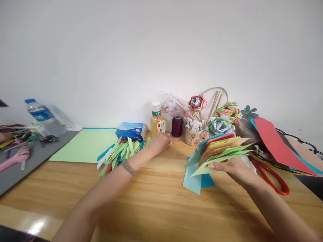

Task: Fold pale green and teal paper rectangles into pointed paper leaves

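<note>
My right hand grips a thick stack of coloured paper sheets, green, yellow, orange, red and blue, with the thumb on top. Under the stack, light blue paper and a darker blue piece reach down to the table. My left hand is stretched forward, low over the table in front of a glue bottle of yellowish liquid and a dark red thread spool. Its fingers are drawn together; a small pale tip shows there, too small to name.
Paper strips are heaped beside a blue tissue pack and a light green sheet. Paper flowers and a basket stand at the back. Red-handled scissors lie right; a water bottle leans left.
</note>
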The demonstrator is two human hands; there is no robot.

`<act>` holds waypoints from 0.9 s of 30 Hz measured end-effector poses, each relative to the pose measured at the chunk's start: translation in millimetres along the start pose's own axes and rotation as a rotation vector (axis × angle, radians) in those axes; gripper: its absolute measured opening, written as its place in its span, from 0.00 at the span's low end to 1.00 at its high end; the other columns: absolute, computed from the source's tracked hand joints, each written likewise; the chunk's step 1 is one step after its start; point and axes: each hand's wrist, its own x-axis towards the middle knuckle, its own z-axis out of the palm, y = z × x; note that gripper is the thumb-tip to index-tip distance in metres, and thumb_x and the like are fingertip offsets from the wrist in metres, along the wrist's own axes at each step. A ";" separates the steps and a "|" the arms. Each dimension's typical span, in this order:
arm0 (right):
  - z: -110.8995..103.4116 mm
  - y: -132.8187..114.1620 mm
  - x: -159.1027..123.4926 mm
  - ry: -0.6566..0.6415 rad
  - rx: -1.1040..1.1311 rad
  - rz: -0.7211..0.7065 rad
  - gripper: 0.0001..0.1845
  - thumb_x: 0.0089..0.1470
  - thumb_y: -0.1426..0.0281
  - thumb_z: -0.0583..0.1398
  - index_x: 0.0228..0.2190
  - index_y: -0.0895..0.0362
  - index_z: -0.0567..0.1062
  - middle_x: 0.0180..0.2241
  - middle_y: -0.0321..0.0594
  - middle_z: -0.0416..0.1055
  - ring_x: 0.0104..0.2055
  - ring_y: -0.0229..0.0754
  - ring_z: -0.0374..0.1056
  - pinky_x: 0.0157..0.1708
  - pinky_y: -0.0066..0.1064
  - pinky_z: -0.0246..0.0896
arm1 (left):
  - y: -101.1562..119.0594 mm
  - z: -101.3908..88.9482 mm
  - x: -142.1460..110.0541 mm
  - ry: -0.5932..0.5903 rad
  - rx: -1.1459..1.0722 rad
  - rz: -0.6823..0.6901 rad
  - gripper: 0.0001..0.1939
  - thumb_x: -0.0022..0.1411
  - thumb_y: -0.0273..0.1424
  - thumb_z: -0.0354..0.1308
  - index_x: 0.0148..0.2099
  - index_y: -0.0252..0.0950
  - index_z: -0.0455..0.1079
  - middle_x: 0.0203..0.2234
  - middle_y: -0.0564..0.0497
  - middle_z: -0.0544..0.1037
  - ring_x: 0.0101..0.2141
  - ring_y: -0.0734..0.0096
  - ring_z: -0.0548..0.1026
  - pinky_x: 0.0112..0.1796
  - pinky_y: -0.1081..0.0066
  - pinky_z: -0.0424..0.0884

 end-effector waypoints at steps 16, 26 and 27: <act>35.9 30.2 8.6 -0.343 0.083 0.223 0.23 0.37 0.54 0.67 0.33 0.58 0.74 0.30 0.42 0.77 0.27 0.47 0.72 0.24 0.36 0.69 | 12.8 -24.0 -100.4 0.352 -0.693 -0.307 0.15 0.51 0.23 0.59 0.44 0.33 0.71 0.39 0.47 0.79 0.40 0.64 0.75 0.41 0.69 0.69; 43.3 31.4 5.3 -0.310 0.031 0.079 0.24 0.39 0.54 0.65 0.35 0.57 0.73 0.32 0.44 0.77 0.29 0.48 0.73 0.26 0.37 0.70 | 20.4 -20.0 -110.4 0.295 -0.644 -0.309 0.17 0.55 0.34 0.59 0.46 0.35 0.74 0.36 0.50 0.80 0.37 0.64 0.75 0.39 0.70 0.69; 44.6 28.6 3.6 -0.292 0.011 0.034 0.23 0.39 0.54 0.65 0.33 0.56 0.74 0.31 0.43 0.77 0.28 0.47 0.73 0.26 0.37 0.71 | 21.9 -18.5 -111.1 0.270 -0.631 -0.297 0.16 0.56 0.35 0.57 0.46 0.35 0.75 0.34 0.51 0.80 0.36 0.64 0.75 0.38 0.71 0.69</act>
